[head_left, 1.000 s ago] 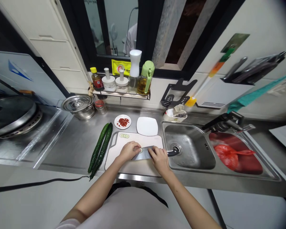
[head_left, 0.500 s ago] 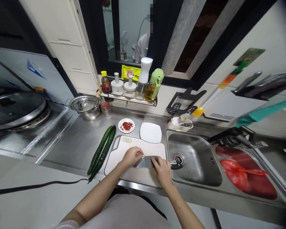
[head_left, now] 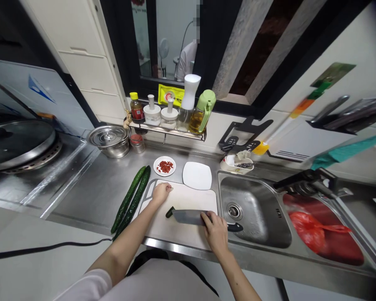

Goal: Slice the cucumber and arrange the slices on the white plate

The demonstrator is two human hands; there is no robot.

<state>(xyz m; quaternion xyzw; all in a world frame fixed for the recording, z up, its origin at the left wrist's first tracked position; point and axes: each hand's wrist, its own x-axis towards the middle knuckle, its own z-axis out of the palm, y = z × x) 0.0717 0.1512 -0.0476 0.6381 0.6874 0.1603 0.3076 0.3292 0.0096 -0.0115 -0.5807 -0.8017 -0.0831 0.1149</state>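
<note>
My right hand [head_left: 215,233] is closed around a cleaver [head_left: 189,217] near its handle, and the blade lies flat on the white cutting board [head_left: 188,195]. A dark green cucumber end [head_left: 169,212] lies at the blade's tip. My left hand [head_left: 161,193] rests at the board's far left corner with its fingers curled down. It covers the spot where cut cucumber slices lay, and what its fingers hold is hidden. Two whole cucumbers [head_left: 131,200] lie on the steel counter just left of the board.
Behind the board are a small dish of red chilli [head_left: 164,166] and a white square plate [head_left: 196,175]. A double sink [head_left: 253,209] is at right, with a red bag [head_left: 310,225] in its far basin. A lidded pot [head_left: 109,140] and a condiment shelf [head_left: 172,115] stand at the back.
My left hand left the blade, where it pinched a cucumber slice, and moved to the board's far left corner. The cleaver shifted slightly toward me, and the cucumber end now shows.
</note>
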